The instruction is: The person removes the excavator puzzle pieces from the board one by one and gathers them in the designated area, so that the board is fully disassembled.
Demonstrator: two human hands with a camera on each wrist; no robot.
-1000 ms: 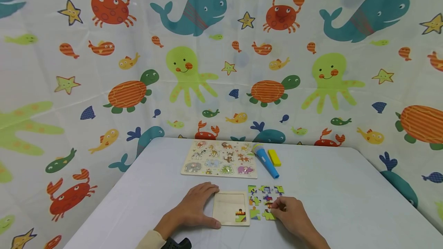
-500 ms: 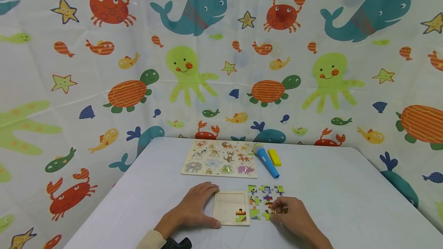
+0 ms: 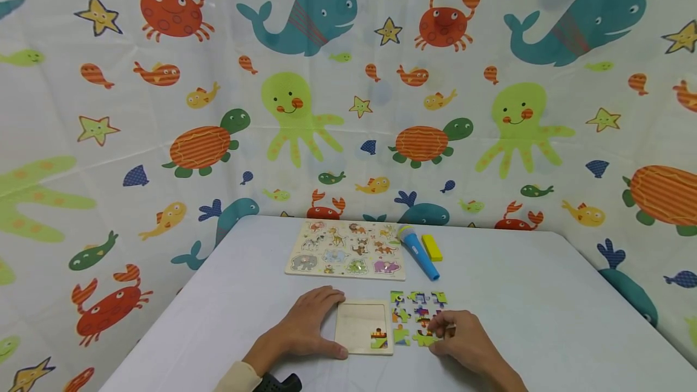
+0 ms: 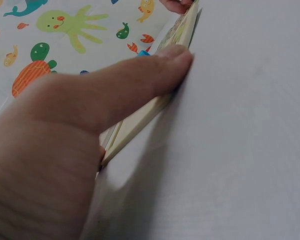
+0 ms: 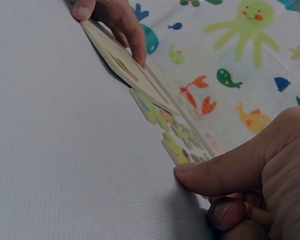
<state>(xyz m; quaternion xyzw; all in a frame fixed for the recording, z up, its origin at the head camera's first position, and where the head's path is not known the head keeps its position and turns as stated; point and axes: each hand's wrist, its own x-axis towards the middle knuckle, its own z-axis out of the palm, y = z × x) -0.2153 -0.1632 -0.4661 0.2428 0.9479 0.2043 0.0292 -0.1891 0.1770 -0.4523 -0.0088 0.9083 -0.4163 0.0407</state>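
Note:
In the head view my left hand (image 3: pixel 309 326) holds the left side of a square wooden puzzle tray (image 3: pixel 353 326), thumb along the near edge and fingers at the far left corner. One printed puzzle piece (image 3: pixel 379 339) sits in the tray's near right corner. Right of the tray lie several loose jigsaw pieces (image 3: pixel 401 335), mostly green. My right hand (image 3: pixel 463 339) is at the near right of them, pinching a green jigsaw piece (image 5: pixel 175 151). In the right wrist view the thumb (image 5: pixel 200 176) lies on the piece's edge, and the other fingers curl beneath.
Behind the tray lies a wooden animal peg puzzle board (image 3: pixel 343 249). A blue toy microphone (image 3: pixel 422 256) and a yellow block (image 3: pixel 432 248) lie at its right. A white table (image 3: pixel 544 319) carries everything, and a sea-animal curtain (image 3: pixel 348 138) hangs behind.
My right hand has shifted slightly at the near right jigsaw pieces, first a little left, then back right, uncovering more of the green piece. The left hand and tray have stayed put.

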